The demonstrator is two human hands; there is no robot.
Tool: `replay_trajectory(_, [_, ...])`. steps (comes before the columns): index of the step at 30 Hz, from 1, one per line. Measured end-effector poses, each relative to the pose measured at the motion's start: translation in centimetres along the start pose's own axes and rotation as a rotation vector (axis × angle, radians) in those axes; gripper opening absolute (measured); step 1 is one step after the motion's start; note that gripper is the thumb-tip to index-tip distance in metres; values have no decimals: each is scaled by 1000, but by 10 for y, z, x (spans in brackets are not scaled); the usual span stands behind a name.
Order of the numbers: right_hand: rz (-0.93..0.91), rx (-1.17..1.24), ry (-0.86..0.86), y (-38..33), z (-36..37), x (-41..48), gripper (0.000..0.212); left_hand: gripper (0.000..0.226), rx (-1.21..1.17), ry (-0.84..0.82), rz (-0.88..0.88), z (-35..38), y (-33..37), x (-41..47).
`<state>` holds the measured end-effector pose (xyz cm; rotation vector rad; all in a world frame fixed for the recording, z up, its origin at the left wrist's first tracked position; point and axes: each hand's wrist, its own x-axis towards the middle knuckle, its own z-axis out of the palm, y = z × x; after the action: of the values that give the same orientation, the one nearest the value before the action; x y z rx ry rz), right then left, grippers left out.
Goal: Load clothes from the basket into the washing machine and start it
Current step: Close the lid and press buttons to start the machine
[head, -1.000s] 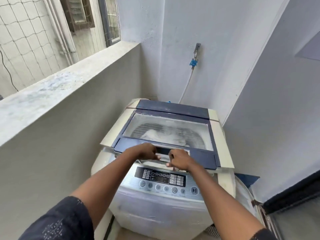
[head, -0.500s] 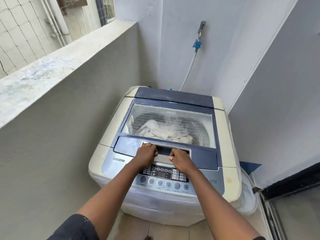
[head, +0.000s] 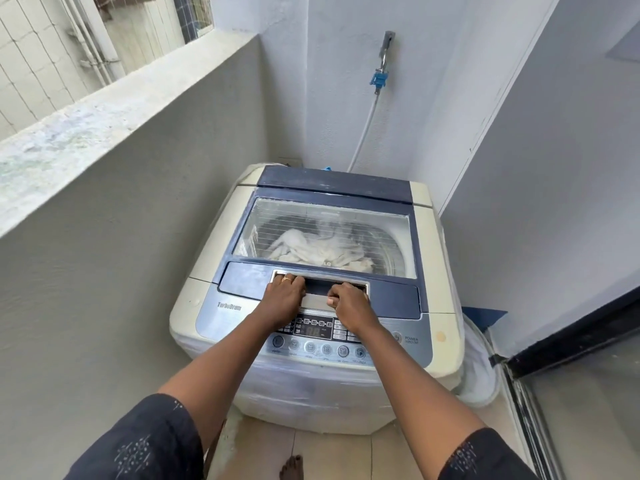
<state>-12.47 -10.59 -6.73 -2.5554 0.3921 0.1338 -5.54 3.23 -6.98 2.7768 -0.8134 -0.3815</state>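
A cream and blue top-loading washing machine [head: 194, 296] stands in the corner. Its glass lid [head: 377, 226] lies flat and closed. White clothes [head: 322, 247] show through the glass, inside the drum. My left hand [head: 284, 296] has its fingers curled into the lid's handle recess [head: 320, 285] at the lid's front edge. My right hand [head: 346, 301] grips the same recess a little to the right. The control panel [head: 315, 337] with a row of round buttons lies just under my wrists. No basket is in view.
A low grey parapet wall [head: 138, 168] runs along the left. White walls close the back and right. A tap with a blue fitting [head: 379, 77] and hose hangs behind the machine. A dark-framed sliding door [head: 561, 344] is at the right. A white fabric bag [head: 479, 372] lies beside the machine.
The lid has come down from slightly raised to flat and closed, with both hands staying on its handle. The view has tilted down and the clothes inside show more clearly.
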Motion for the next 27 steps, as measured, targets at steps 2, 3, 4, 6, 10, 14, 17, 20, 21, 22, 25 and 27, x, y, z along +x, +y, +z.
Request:
replay_trajectory(2, [-26, 27, 122, 6, 3, -9, 16, 23, -10, 27, 15, 1, -2, -4])
replay_trajectory(3, [-37, 80, 198, 11, 4, -14, 17, 24, -15, 46, 36, 2, -4, -6])
replay_trajectory(4, [-22, 167, 263, 16, 2, -19, 19, 27, -23, 71, 62, 4, -8, -9])
replay_trajectory(6, [78, 377, 380, 28, -7, -29, 21, 34, -59, 121, 91, 7, -15, -14])
replay_trajectory(10, [306, 376, 539, 57, -27, -56, 16, 39, -117, 220, 84, 16, -19, -23])
replay_trajectory(14, [471, 398, 586, 69, -27, -74, 16, 45, -127, 228, 87, 24, -10, -29])
replay_trajectory(17, [527, 408, 580, 68, -24, -78, 25, 77, -41, 172, 92, 29, -12, -39])
replay_trajectory(20, [618, 363, 508, 64, -23, -80, 22, 85, -40, 149, 88, 33, -14, -47])
replay_trajectory(21, [630, 346, 477, 63, -23, -80, 23, 85, -46, 153, 87, 33, -13, -48])
replay_trajectory(22, [628, 317, 454, 63, -23, -80, 24, 85, -52, 162, 86, 32, -12, -47])
replay_trajectory(25, [627, 214, 404, 62, -23, -77, 27, 82, -36, 191, 84, 34, -12, -49])
replay_trajectory(27, [646, 145, 365, 63, -23, -74, 32, 79, -10, 204, 89, 38, -13, -50])
